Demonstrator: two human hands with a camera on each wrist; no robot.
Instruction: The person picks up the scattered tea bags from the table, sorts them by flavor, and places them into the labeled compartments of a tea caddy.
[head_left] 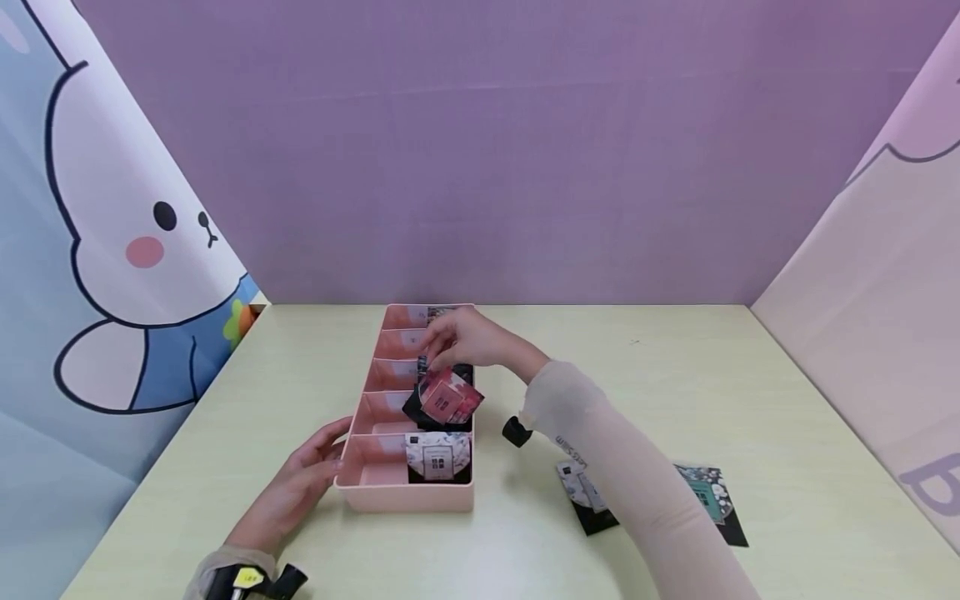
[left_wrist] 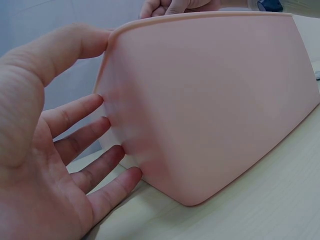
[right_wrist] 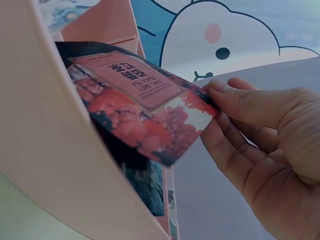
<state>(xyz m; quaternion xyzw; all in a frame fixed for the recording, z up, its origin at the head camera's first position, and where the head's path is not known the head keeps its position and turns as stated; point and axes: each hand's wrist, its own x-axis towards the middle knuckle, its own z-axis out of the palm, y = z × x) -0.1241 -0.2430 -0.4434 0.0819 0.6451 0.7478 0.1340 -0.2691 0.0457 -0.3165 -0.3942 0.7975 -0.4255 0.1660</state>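
Observation:
My right hand (head_left: pixel 470 337) pinches a corner of a red-flowered tea bag packet (right_wrist: pixel 145 100) labelled Earl Grey black tea. The packet tilts over the fourth compartment from the back of a pink divided box (head_left: pixel 405 498), with its lower end inside the rim. My left hand (left_wrist: pixel 60 135) touches the left side of the box, thumb at the rim and fingers extended along the wall. A white-flowered tea packet (head_left: pixel 438 457) lies in the front compartment. Other packets in the compartments further back are partly hidden by my right hand.
Right of the box, a white-patterned packet (head_left: pixel 585 496) and a green-labelled packet (head_left: pixel 708 500) lie on the pale table (head_left: pixel 817 467), both partly covered by my right sleeve (head_left: pixel 637 475). A purple wall (head_left: pixel 510 150) stands behind the table.

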